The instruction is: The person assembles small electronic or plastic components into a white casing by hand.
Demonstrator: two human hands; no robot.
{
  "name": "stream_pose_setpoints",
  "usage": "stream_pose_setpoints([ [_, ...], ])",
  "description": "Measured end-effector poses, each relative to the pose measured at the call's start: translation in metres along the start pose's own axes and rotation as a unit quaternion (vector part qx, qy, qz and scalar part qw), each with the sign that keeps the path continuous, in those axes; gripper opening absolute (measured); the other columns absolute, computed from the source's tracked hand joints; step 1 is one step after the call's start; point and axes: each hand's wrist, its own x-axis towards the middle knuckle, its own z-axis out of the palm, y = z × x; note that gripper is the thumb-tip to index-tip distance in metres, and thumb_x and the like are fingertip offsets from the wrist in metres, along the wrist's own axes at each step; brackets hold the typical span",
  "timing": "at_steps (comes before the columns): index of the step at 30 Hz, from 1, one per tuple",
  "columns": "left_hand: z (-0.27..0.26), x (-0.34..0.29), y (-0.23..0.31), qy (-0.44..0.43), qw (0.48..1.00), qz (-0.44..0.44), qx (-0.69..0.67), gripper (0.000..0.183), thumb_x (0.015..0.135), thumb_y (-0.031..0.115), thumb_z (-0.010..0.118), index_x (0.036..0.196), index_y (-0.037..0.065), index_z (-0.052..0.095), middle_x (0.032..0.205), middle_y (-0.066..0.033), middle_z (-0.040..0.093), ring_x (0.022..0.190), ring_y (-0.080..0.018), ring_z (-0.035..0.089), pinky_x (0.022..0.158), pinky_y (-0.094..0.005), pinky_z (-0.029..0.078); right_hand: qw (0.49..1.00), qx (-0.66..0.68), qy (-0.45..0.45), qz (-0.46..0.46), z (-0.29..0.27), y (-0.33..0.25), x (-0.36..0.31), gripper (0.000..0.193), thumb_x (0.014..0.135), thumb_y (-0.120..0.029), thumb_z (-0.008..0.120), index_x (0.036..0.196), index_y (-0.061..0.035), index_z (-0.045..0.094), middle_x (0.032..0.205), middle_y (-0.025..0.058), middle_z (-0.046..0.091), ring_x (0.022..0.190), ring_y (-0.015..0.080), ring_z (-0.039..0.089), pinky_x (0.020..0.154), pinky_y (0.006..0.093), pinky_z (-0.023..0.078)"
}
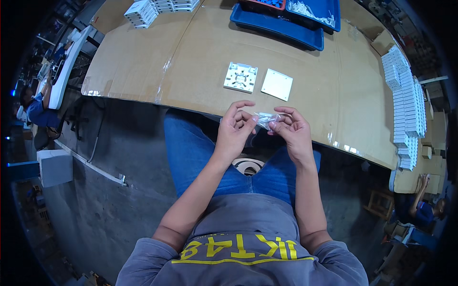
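Observation:
Just off the table's near edge, a small clear plastic bag [265, 119] with slim white pieces inside hangs between my two hands. My left hand [234, 127] pinches the bag's left end with thumb and a bent finger, its index finger stretched out above. On the other side my right hand [295, 132] grips the bag between thumb and fingers. Beyond the hands, a square white tray-like part [241, 77] lies on the table with its inner side up, showing dark slots. Beside it on the right rests a flat square white cover [277, 85], apart from both hands.
Brown cardboard covers the table [200, 71]. At the far side stand a blue tray [276, 31], a red bin [265, 4] of blue pieces and a blue bin [336, 9] of white pieces. White parts are stacked far left [141, 14] and right [404, 102]. Other people sit at both sides.

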Motion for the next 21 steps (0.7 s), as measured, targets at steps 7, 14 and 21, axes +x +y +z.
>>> stream_pose_setpoints([
  [7, -0.009, 0.002, 0.012, -0.038, 0.984, -0.03, 0.17, 0.032, 0.094, 0.002, 0.074, 0.126, 0.002, 0.071, 0.092, 0.0003, 0.068, 0.071, -0.0054, 0.055, 0.069, -0.0222, 0.05, 0.999, -0.035, 0.006, -0.034, -0.002, 0.004, 0.003, 0.037, 0.095, 0.005, 0.072, 0.131, 0.0042, 0.062, 0.104, 0.0093, 0.07, 0.094, 0.0132, 0.07, 0.081, 0.0263, 0.062],
  [14, -0.017, 0.006, 0.004, -0.02, 0.964, 0.064, 0.256, 0.028, 0.093, 0.004, 0.077, 0.12, 0.002, 0.072, 0.094, 0.0003, 0.068, 0.085, -0.0066, 0.061, 0.078, -0.0235, 0.052, 0.99, -0.137, 0.01, -0.023, -0.002, 0.014, 0.008, 0.022, 0.095, 0.002, 0.074, 0.116, 0.0039, 0.071, 0.099, 0.0058, 0.073, 0.086, 0.0081, 0.066, 0.078, 0.0226, 0.057],
  [21, -0.036, 0.029, 0.025, -0.036, 0.968, 0.035, 0.248, 0.025, 0.094, 0.006, 0.076, 0.118, 0.002, 0.074, 0.102, -0.0031, 0.074, 0.093, -0.0104, 0.066, 0.084, -0.0263, 0.054, 0.982, -0.18, -0.022, -0.047, 0.006, 0.009, 0.034, 0.022, 0.096, -0.002, 0.074, 0.118, 0.0019, 0.074, 0.1, 0.004, 0.074, 0.086, 0.0069, 0.066, 0.077, 0.0216, 0.055],
])
